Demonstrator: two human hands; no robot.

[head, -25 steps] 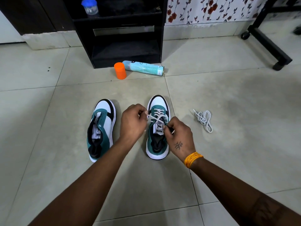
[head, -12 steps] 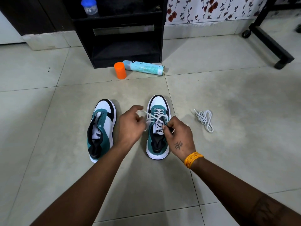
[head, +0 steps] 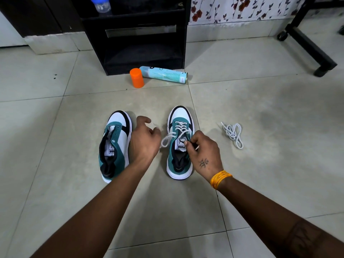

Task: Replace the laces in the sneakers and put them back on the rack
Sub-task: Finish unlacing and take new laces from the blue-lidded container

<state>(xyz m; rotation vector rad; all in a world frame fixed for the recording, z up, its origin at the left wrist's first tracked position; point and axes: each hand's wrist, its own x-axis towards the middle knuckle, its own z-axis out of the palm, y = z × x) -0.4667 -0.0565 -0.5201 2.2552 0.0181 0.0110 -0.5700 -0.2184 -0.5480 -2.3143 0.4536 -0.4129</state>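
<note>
Fingers on the right hand (head: 203, 153) are curled in tight, thumb and forefinger pinching the white lace (head: 174, 135) right over the tongue of the right sneaker (head: 180, 146). From that pinch the lace runs out to the left in a loop that hangs off the shoe's side, toward the left hand (head: 144, 140). That hand's fingers are loosely curled, thumb sticking up and away from the rest, and a bit of white lace end shows by the fingertips, but honestly I can't tell if they've actually got hold of it or it's just passing behind them.

So the right sneaker is laced across its lower eyelets, sitting flat on the tile floor (head: 260, 127), toe pointing away. The left sneaker (head: 115, 146) is just beside the left hand, same teal, white and black colours, no lace in it, tongue flopped open. Both shoes are side by side with a gap between them.

Off to the right, well apart from the shoes, a second white lace (head: 233, 134) lies in a loose tangle on the floor.

Farther back there's an orange cap (head: 137, 78) standing upright, touching or nearly touching a light blue spray can (head: 164, 74) lying on its side, both right in front of the black rack (head: 141, 34). A blue-lidded jar (head: 101, 4) sits on one of its upper shelves.
</note>
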